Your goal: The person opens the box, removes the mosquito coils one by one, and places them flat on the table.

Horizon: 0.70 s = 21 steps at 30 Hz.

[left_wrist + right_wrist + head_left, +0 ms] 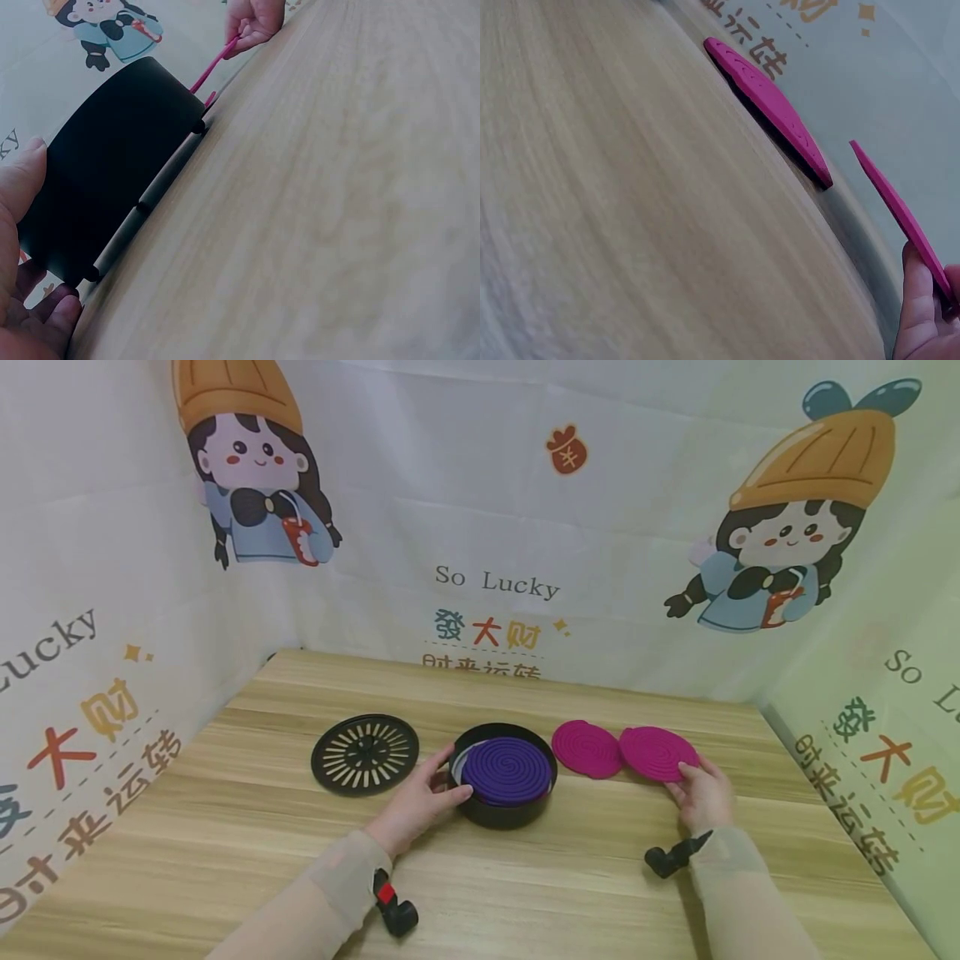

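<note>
My left hand (420, 797) grips the left side of a round black mosquito coil holder (504, 816), its thumb near the front rim and its fingers around the far side. Inside the holder lies a purple mosquito coil (507, 770), with a pale edge showing beside it. My right hand (707, 793) pinches the right edge of a pink mosquito coil (657, 753) between thumb and fingers. In the right wrist view this pink coil (900, 206) is tilted and lifted off the table. A second pink coil (587, 749) rests on the table between it and the holder.
A black slotted lid (365, 755) with a central knob lies left of the holder. The wood-grain table (525, 893) ends at a printed cloth backdrop (480, 510) behind and at the sides. Each wrist wears a small black camera (397, 914).
</note>
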Available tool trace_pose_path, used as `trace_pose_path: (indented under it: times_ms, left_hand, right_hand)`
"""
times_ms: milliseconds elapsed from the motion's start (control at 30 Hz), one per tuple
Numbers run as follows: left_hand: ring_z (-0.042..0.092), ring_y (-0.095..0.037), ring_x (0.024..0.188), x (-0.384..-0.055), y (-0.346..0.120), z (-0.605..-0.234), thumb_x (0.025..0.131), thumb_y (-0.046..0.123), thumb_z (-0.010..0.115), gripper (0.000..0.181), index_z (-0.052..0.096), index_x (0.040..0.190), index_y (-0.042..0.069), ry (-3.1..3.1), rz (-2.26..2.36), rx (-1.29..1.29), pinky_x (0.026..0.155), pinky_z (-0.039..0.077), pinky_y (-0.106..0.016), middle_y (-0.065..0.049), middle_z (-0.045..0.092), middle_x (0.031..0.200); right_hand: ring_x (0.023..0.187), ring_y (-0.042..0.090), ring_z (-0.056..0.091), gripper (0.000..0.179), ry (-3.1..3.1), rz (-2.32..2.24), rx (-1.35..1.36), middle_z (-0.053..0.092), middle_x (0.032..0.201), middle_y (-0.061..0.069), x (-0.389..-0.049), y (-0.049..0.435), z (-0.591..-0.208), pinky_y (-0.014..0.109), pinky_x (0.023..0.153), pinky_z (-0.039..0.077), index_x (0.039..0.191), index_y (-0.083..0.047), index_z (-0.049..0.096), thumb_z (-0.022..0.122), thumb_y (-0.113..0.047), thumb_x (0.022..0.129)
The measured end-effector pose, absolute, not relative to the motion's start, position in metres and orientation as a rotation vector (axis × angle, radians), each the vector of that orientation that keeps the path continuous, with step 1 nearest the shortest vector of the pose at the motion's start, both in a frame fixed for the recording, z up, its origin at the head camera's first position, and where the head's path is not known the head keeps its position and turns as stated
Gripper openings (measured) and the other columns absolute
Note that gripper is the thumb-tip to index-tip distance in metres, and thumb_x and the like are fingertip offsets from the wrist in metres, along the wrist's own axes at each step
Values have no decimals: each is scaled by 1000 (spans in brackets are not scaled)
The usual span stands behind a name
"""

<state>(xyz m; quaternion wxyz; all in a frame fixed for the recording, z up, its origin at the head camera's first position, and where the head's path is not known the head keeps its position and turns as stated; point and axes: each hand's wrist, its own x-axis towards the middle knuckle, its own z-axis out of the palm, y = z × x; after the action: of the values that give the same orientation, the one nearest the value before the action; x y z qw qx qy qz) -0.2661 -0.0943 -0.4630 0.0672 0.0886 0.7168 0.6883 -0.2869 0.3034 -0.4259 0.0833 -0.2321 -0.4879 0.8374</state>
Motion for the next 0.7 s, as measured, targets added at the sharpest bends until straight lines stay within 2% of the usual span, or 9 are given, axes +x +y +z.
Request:
trace_pose_path:
  times_ms: [100, 200, 300, 500, 567, 633, 700]
  left_hand:
    - [47, -32, 127, -266, -94, -463, 86, 16, 74, 82, 27, 152, 12, 2160, 2077, 266, 96, 45, -38, -22, 45, 142]
    - [48, -31, 126, -266, -95, -463, 86, 15, 74, 81, 28, 152, 12, 2158, 2078, 263, 96, 45, -37, -21, 45, 142]
    - [48, -31, 127, -266, -95, -464, 86, 15, 74, 80, 28, 152, 13, 2160, 2075, 261, 97, 45, -38, -21, 45, 142]
    - [47, -33, 127, -266, -95, -461, 86, 13, 73, 79, 28, 152, 11, 2180, 2054, 255, 97, 44, -40, -22, 44, 142]
    - [47, -34, 127, -260, -94, -452, 87, 12, 72, 79, 28, 152, 9, 2186, 2048, 258, 97, 44, -40, -23, 44, 142]
    - [47, -34, 127, -259, -94, -452, 87, 12, 72, 78, 29, 152, 9, 2189, 2049, 260, 97, 44, -41, -23, 45, 142]
    - [48, -33, 126, -259, -94, -452, 87, 13, 73, 78, 29, 152, 10, 2191, 2054, 267, 97, 45, -40, -23, 45, 141]
  right_hand:
    - [80, 1, 61, 69, -1410, 2497, -751, 54, 120, -2, -288, 304, -425, 20, 71, 52, 155, -13, 14, 44, 5, 96]
    - [80, 0, 61, 68, -1400, 2481, -780, 42, 142, 3, -289, 303, -424, 19, 71, 52, 155, -13, 14, 43, 6, 96]
    - [77, 0, 61, 68, -1389, 2471, -814, 37, 148, 4, -290, 302, -424, 19, 70, 52, 155, -15, 15, 41, 5, 97]
    - [73, 0, 60, 67, -1457, 2395, -900, 39, 145, 5, -290, 299, -422, 17, 70, 52, 155, -15, 16, 42, 5, 97]
    - [79, 0, 60, 67, -1476, 2383, -916, 34, 150, 6, -289, 297, -421, 17, 75, 51, 155, -15, 15, 41, 5, 97]
    - [98, 6, 60, 67, -1490, 2374, -917, 27, 155, 8, -289, 297, -420, 18, 82, 49, 156, -14, 12, 39, 5, 97]
    - [115, 10, 53, 66, -1498, 2365, -925, 23, 156, 8, -289, 296, -420, 19, 88, 46, 156, -13, 10, 38, 4, 97]
